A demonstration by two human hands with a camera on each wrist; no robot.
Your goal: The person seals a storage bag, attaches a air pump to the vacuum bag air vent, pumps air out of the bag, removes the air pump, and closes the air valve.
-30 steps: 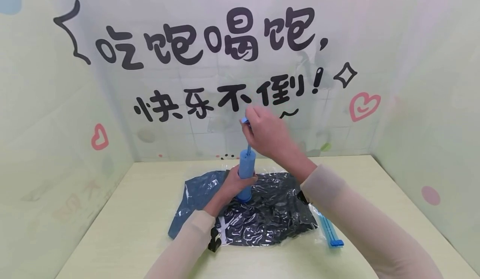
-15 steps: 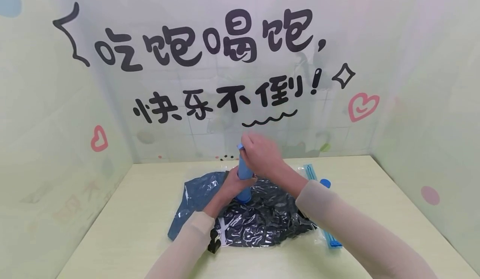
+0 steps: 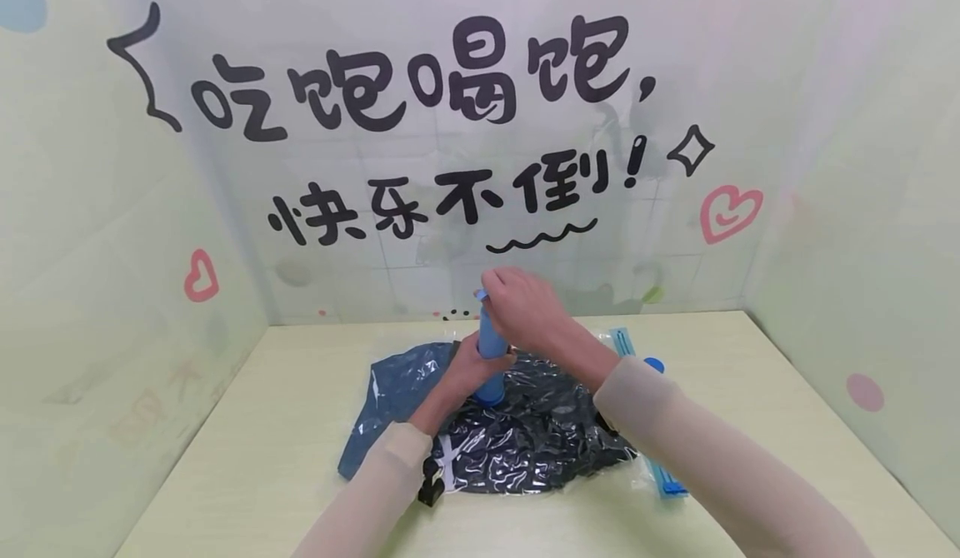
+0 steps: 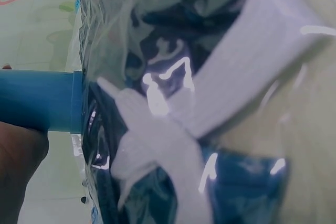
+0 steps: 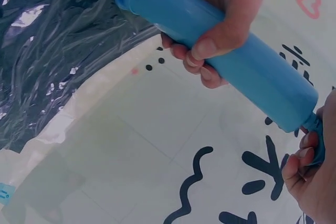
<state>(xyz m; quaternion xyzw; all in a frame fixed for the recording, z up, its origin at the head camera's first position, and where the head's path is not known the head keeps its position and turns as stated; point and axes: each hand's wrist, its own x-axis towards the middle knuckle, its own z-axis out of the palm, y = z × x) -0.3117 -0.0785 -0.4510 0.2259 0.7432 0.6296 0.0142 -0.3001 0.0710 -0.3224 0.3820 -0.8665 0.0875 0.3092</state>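
Observation:
A blue hand pump (image 3: 492,340) stands nearly upright on a clear plastic storage bag (image 3: 525,458) packed with dark, wrinkled fabric. My left hand (image 3: 471,366) grips the pump's barrel, fingers and thumb wrapped around it in the right wrist view. My right hand (image 3: 521,306) holds the pump's handle (image 5: 317,142), which sits close to the barrel's top, with little rod showing. In the left wrist view, the barrel's flanged end (image 4: 77,100) meets the bag's surface. A white fabric strip (image 4: 247,61) shows through the plastic there.
A blue slider (image 3: 674,488) sits at the near end of the bag's blue seal strip (image 3: 621,341), on the right. Beside that strip lies a round blue cap (image 3: 653,365). Printed walls surround the pale table (image 3: 247,425) at the back and sides.
A second ago my right hand was higher, with the pump's rod drawn out; it came down with the handle to the barrel and has stayed there. My left hand keeps its grip.

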